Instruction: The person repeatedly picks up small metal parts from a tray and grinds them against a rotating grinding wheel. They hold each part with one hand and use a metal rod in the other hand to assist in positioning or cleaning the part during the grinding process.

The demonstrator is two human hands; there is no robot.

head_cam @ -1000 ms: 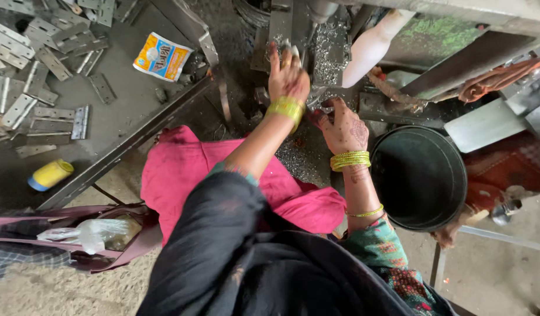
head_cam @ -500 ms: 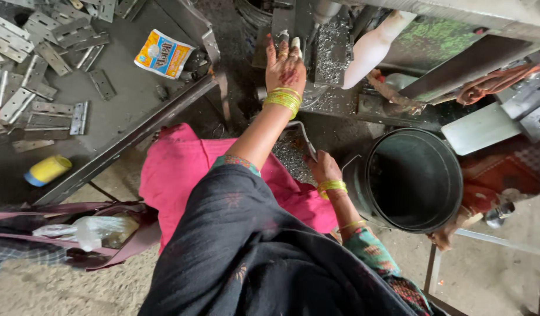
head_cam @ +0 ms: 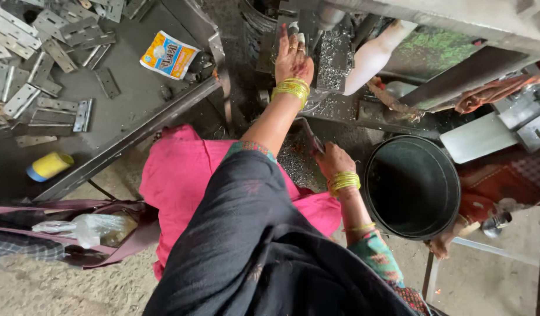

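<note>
My left hand (head_cam: 291, 57), with yellow bangles at the wrist, reaches up to a grey metal machine (head_cam: 316, 26). Its fingers lie stretched flat against a machine part, and I see nothing gripped in them. My right hand (head_cam: 334, 161), also wearing yellow bangles, sits lower, over my pink-clad lap (head_cam: 182, 175). It is closed on a flat metal strip (head_cam: 309, 134) that sticks up and to the left. Metal shavings (head_cam: 331, 55) cover the machine bed and the ground between my hands.
A black round bucket (head_cam: 411, 186) stands just right of my right hand. A metal tray (head_cam: 123, 111) at upper left holds several grey hinges, a yellow-and-white packet (head_cam: 167, 54) and a yellow tube (head_cam: 50, 165). A bag with plastic (head_cam: 88, 228) lies at lower left.
My right hand has come down from the machine toward my lap beside the bucket, holding the metal strip. My left hand has slid slightly higher on the machine.
</note>
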